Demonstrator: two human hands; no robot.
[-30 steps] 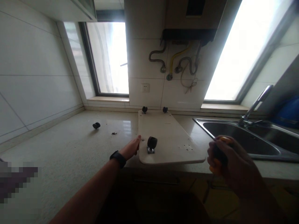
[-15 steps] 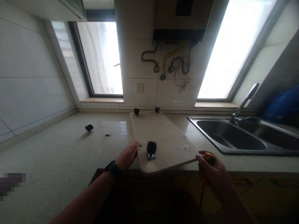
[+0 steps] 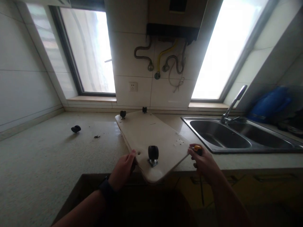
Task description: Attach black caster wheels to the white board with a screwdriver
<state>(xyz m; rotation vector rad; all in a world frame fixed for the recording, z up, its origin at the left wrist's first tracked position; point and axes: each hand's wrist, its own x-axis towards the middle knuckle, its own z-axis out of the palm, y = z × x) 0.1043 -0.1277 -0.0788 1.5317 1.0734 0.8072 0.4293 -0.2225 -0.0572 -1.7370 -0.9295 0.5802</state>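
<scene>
A white board [image 3: 151, 132] with rounded corners lies on the counter, its near corner jutting past the front edge. Three black caster wheels stand up from it: one near caster [image 3: 153, 154] on a metal plate, two at the far end. My left hand [image 3: 124, 167] pinches the board's left edge, thumb on top beside a hole. At the right corner, my right hand [image 3: 204, 160] holds a screwdriver [image 3: 198, 150] with an orange and black handle, shaft pointing down. Its fingertips also grip the board's edge. A loose black caster [image 3: 76, 129] lies on the counter to the left.
Small dark pieces, perhaps screws [image 3: 97, 136], lie on the counter [image 3: 47, 151]. A double steel sink [image 3: 220, 134] with a faucet [image 3: 233, 105] is at the right, a blue object [image 3: 270, 102] behind it. Pipes [image 3: 157, 60] hang from a wall heater [image 3: 175, 19]. Drawers sit below.
The board has turned slightly, and its near corner reaches farther over the counter's front edge. Both hands have kept their hold on it. The whole view has shifted, with the surroundings moving left.
</scene>
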